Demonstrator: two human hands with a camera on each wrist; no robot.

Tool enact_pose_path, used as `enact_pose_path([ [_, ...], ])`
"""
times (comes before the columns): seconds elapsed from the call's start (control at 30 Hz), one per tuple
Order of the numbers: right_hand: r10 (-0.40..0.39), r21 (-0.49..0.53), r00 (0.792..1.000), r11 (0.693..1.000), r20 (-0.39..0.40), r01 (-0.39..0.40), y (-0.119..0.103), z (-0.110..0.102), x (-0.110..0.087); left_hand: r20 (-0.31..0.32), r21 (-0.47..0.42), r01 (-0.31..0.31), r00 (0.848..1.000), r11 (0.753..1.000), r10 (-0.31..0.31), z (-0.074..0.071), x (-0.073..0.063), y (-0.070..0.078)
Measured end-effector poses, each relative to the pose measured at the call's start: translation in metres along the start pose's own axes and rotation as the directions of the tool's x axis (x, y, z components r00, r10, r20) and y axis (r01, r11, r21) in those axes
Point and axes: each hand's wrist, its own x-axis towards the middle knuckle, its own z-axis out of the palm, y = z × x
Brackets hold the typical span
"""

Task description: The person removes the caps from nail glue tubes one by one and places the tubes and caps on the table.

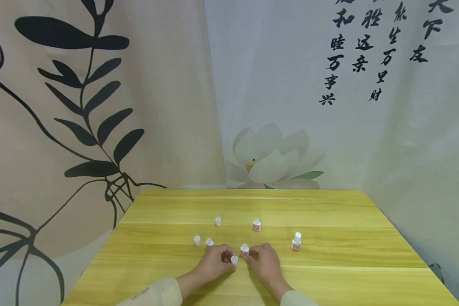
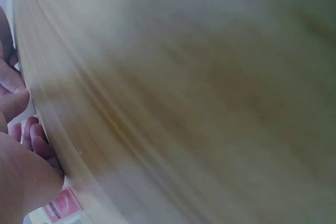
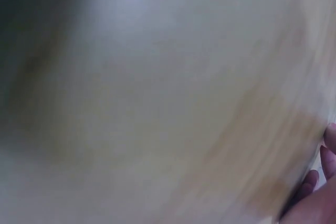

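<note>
In the head view my left hand (image 1: 215, 262) pinches a small translucent white cap (image 1: 234, 259) between thumb and fingers, low over the table. Beside it, my right hand (image 1: 266, 264) grips a small white bottle (image 1: 244, 250) with a pink-red label, standing upright. Cap and bottle are close together but apart. Another such bottle (image 1: 209, 242) shows just behind my left hand, its lower part hidden. The left wrist view catches part of the left hand (image 2: 26, 177) and a pink label (image 2: 64, 205) below it. Only fingertips of the right hand (image 3: 315, 198) appear in the right wrist view.
Two more translucent caps, a near one (image 1: 197, 240) and a farther one (image 1: 218, 221), stand left on the wooden table (image 1: 348, 263). Behind my right hand stands a labelled bottle (image 1: 256, 225). Farther right is a taller bottle (image 1: 296, 242) with a white cap.
</note>
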Motion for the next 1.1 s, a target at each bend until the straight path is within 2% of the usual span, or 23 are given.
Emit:
enact_pose_path([
  [0.4, 0.036, 0.013, 0.999, 0.999, 0.04, -0.037, 0.0, -0.002, 0.002, 0.006, 0.011, -0.011, 1.0, 1.0, 0.011, -0.004, -0.002, 0.002],
  [0.53, 0.039, 0.023, 0.998, 0.999, 0.054, -0.04, 0.0, -0.004, 0.002, 0.01, 0.011, 0.006, 1.0, 1.0, -0.006, -0.007, -0.004, 0.005],
  [0.7, 0.03, 0.109, 0.992, 0.993, 0.123, -0.043, 0.0, -0.012, 0.002, 0.017, -0.004, 0.049, 0.999, 0.999, -0.049, -0.011, -0.005, 0.009],
  [0.87, 0.047, 0.221, 0.978, 0.971, 0.202, -0.093, 0.0, -0.021, 0.003, -0.006, 0.04, 0.029, 1.0, 0.999, -0.028, -0.019, -0.002, 0.014],
  [1.1, 0.066, 0.239, 0.979, 0.964, 0.192, -0.112, -0.002, -0.031, 0.006, -0.039, 0.044, 0.039, 0.999, 0.998, -0.038, -0.03, 0.0, 0.028],
])
